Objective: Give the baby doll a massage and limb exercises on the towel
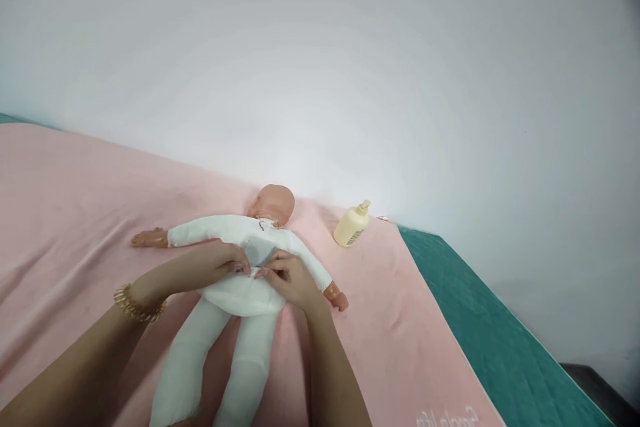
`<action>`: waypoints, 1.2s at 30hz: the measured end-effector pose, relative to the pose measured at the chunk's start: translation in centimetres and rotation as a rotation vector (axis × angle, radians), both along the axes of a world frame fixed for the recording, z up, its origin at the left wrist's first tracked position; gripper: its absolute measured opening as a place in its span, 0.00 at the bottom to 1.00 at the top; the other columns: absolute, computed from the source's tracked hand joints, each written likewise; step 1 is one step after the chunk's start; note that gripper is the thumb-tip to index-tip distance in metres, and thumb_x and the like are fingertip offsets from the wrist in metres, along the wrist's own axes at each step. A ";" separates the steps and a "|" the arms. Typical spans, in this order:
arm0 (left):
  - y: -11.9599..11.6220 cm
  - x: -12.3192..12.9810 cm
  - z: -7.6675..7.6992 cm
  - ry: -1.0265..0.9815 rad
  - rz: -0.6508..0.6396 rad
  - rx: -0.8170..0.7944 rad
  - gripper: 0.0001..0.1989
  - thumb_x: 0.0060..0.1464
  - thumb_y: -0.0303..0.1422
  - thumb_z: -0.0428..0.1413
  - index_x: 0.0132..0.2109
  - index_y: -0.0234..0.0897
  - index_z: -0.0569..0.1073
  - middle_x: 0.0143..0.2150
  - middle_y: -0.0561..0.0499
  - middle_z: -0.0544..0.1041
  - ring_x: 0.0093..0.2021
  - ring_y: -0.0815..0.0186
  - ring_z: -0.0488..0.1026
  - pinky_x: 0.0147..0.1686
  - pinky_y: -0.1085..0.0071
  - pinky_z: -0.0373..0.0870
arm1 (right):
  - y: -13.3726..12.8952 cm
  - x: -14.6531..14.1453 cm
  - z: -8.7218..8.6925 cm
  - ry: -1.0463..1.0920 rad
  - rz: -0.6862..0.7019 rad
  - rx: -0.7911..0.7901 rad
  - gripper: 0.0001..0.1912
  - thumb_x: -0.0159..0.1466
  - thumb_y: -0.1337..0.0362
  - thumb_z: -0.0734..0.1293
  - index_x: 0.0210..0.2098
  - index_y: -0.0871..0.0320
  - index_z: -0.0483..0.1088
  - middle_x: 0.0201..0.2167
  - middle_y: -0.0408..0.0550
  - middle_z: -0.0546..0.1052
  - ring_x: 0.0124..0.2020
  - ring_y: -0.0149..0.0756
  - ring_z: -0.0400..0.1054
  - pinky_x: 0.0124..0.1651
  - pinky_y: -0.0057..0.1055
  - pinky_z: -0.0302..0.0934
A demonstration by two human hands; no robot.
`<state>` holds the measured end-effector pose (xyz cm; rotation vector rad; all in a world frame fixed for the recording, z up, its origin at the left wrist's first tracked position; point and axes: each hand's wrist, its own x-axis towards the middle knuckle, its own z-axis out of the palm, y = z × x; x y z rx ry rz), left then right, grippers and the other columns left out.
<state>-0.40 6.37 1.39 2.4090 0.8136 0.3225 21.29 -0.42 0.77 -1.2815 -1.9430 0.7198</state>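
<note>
A baby doll [250, 233] with a white cloth body lies stretched out on a pink blanket [385, 340]. Its bald head points toward the wall and no face shows. At the doll's waist, my left hand [227, 260] has its fingers closed on the edge of the white fabric [245, 297]. My right hand [287, 273] pinches the same edge just to the right, the two sets of fingertips close together. A greyish patch [259, 250] shows on the doll's body just above my hands. The exact fastening under my fingers is too small to make out.
A pale yellow pump bottle [351, 225] stands on the blanket right of the doll's head. Behind it rises a white wall [320, 80]. Green padded bedding [480, 307] shows past the blanket's right edge, with a dark object [597, 390] beyond it.
</note>
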 end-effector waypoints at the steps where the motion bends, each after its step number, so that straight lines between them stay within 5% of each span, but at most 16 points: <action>1: -0.1 0.1 -0.2 0.000 0.002 0.010 0.17 0.57 0.28 0.46 0.39 0.45 0.79 0.40 0.55 0.81 0.41 0.61 0.75 0.46 0.67 0.66 | 0.0 -0.1 0.0 -0.031 -0.004 0.010 0.11 0.63 0.70 0.66 0.32 0.52 0.81 0.30 0.44 0.74 0.32 0.33 0.69 0.36 0.30 0.62; 6: 0.1 0.3 -0.3 -0.052 0.011 -0.035 0.15 0.57 0.30 0.46 0.38 0.43 0.79 0.39 0.53 0.81 0.41 0.61 0.74 0.45 0.67 0.67 | 0.3 -0.4 -0.6 0.000 -0.022 0.052 0.11 0.63 0.69 0.65 0.30 0.53 0.80 0.30 0.43 0.73 0.30 0.32 0.68 0.35 0.29 0.63; 11: 0.7 0.4 0.6 -0.264 0.181 -0.071 0.22 0.62 0.45 0.44 0.50 0.40 0.76 0.40 0.50 0.80 0.38 0.61 0.75 0.41 0.67 0.71 | 1.1 -0.5 -1.9 0.167 -0.322 0.251 0.12 0.67 0.63 0.61 0.38 0.56 0.77 0.36 0.49 0.74 0.42 0.37 0.68 0.48 0.35 0.62; 17: 1.5 1.7 -1.1 -0.337 0.247 0.137 0.27 0.62 0.51 0.43 0.52 0.39 0.75 0.54 0.44 0.76 0.56 0.54 0.69 0.58 0.57 0.62 | 1.7 -0.6 -2.5 0.111 -0.305 0.259 0.14 0.69 0.63 0.60 0.50 0.56 0.71 0.50 0.52 0.72 0.55 0.38 0.62 0.61 0.38 0.55; 24: 2.4 2.4 -2.4 -0.244 0.189 0.231 0.24 0.63 0.48 0.42 0.47 0.38 0.77 0.49 0.46 0.79 0.53 0.56 0.71 0.56 0.59 0.63 | 2.9 -0.9 -2.1 -0.064 -0.268 0.195 0.11 0.68 0.61 0.62 0.42 0.58 0.74 0.43 0.50 0.76 0.48 0.38 0.66 0.55 0.37 0.58; 30: 2.8 2.5 -2.4 -0.249 0.182 0.219 0.24 0.64 0.47 0.41 0.45 0.38 0.76 0.47 0.45 0.79 0.51 0.55 0.71 0.55 0.58 0.63 | 4.4 -1.7 -2.1 -0.004 -0.417 0.082 0.09 0.64 0.70 0.63 0.31 0.58 0.74 0.36 0.48 0.78 0.42 0.37 0.68 0.50 0.34 0.60; 36: 2.2 2.7 -3.2 -0.370 0.298 0.249 0.25 0.63 0.49 0.43 0.55 0.36 0.68 0.53 0.42 0.74 0.55 0.55 0.68 0.56 0.58 0.63 | 3.7 -2.0 -3.4 0.094 -0.476 0.254 0.09 0.64 0.69 0.61 0.41 0.57 0.72 0.42 0.50 0.75 0.48 0.39 0.65 0.54 0.38 0.58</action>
